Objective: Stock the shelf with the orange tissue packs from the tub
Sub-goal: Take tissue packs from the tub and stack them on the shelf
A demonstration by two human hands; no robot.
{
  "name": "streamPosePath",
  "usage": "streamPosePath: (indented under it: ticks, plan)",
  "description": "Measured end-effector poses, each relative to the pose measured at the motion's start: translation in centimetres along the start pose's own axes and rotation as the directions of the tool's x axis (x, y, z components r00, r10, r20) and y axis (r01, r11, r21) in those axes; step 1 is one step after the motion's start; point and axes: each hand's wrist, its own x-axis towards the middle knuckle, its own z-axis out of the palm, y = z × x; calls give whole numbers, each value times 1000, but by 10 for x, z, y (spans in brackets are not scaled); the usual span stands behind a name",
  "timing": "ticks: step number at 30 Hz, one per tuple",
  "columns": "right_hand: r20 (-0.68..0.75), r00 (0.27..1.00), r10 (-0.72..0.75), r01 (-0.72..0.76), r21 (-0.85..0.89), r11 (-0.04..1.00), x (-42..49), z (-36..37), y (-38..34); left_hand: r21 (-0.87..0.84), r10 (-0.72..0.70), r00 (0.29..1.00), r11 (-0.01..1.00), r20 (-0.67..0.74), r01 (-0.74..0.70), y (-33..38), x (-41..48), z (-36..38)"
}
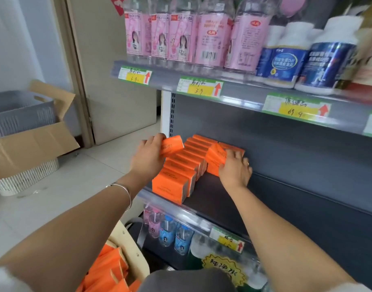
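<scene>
The left hand (148, 157) is clamped round one orange tissue pack (172, 146), thumb and fingers curled on its end, and holds it tilted in the air just above the back of the first row of packs (180, 169). That row runs from the front lip of the dark grey shelf (223, 201) back to the rear panel, the packs standing on edge and touching one another. Just to its right a second row (231, 149) is only begun. The right hand (235, 170) lies against its leaning front pack (215, 155) with fingers spread over the top. Whether it grips that pack or merely presses it I cannot tell. Most of the shelf to the right lies bare. Below the left forearm the cream tub (136, 249) holds a good heap of orange packs (109, 270). I judge the job under way but well short of done: one row is set, a second is started, and many packs are left to carry up.
</scene>
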Motion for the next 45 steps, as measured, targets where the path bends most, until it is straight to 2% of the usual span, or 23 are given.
streamPosePath:
  ticks: [3,7,11,14,18,20,22,25,27,29,31,34,37,40,45]
  plan:
    - [55,998,26,-25,-17,1000,11,20,16,36,20,999,999,26,-21,8,9,11]
    - [82,995,-59,64,-67,996,33,42,20,70,72,996,995,55,-75,11,27,26]
    - [40,999,-27,34,-182,983,49,55,20,82,97,993,991,70,-103,12,39,37]
    - [24,995,-97,100,-254,962,54,67,25,91,113,990,988,84,-121,16,44,44]
    - [27,985,-172,174,-250,953,56,69,30,136,139,984,979,115,-154,21,47,49]
    - [37,986,-163,167,-183,969,55,58,29,144,146,981,976,127,-164,25,48,50]
    - [-28,983,-182,182,-21,983,51,38,23,154,150,981,974,125,-168,29,49,50]
    - [-104,927,-360,374,201,905,39,7,7,174,145,983,971,113,-163,39,48,49]
    - [-82,884,-459,466,222,857,30,-6,-2,128,181,975,972,126,-197,50,46,50]
    - [-52,871,-489,490,174,854,25,-11,-4,58,247,960,965,134,-257,61,42,52]
    - [-51,891,-452,454,156,877,22,-12,3,-7,263,960,965,102,-263,66,39,55]
    - [-51,956,-287,292,138,946,14,-10,25,-42,156,985,987,73,-153,62,29,57]
    - [2,987,-163,162,105,981,-2,0,48,165,20,969,984,248,-63,53,14,64]
    - [115,983,-144,144,7,990,-12,17,57,328,-42,913,939,405,-102,44,5,81]
    - [116,985,-128,132,-30,991,-5,38,43,369,-95,926,928,366,-51,43,9,101]
